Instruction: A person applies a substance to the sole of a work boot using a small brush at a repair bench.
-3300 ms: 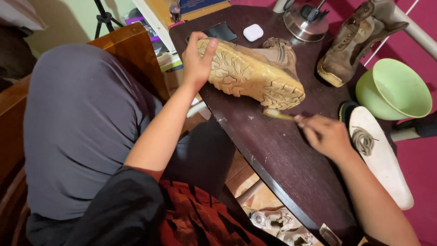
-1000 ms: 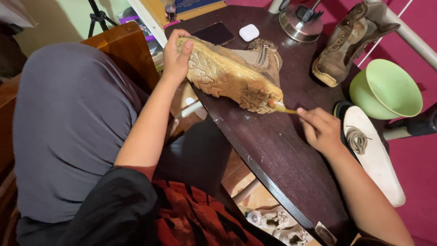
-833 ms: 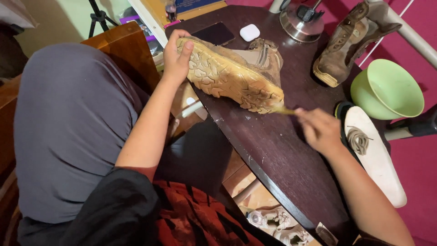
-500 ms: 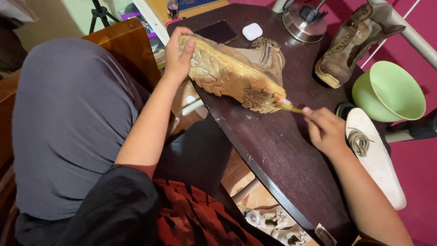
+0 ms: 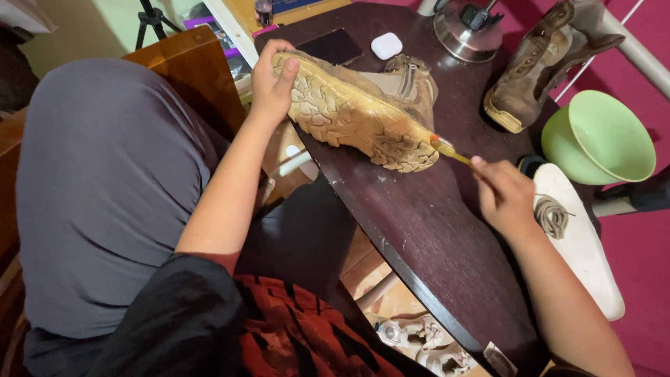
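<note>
A tan boot lies on its side on the dark wooden table, its lugged sole facing me. My left hand grips the heel end of the boot. My right hand pinches a small yellow brush, whose head touches the toe end of the sole.
A second brown boot stands at the back right beside a green bowl. A white insole with a coiled lace lies at the right edge. A phone, a white earbud case and a metal lid sit behind the boot.
The brush has been stroking back and forth at the toe of the sole. My left hand keeps its hold on the heel, and the boot has shifted only slightly.
</note>
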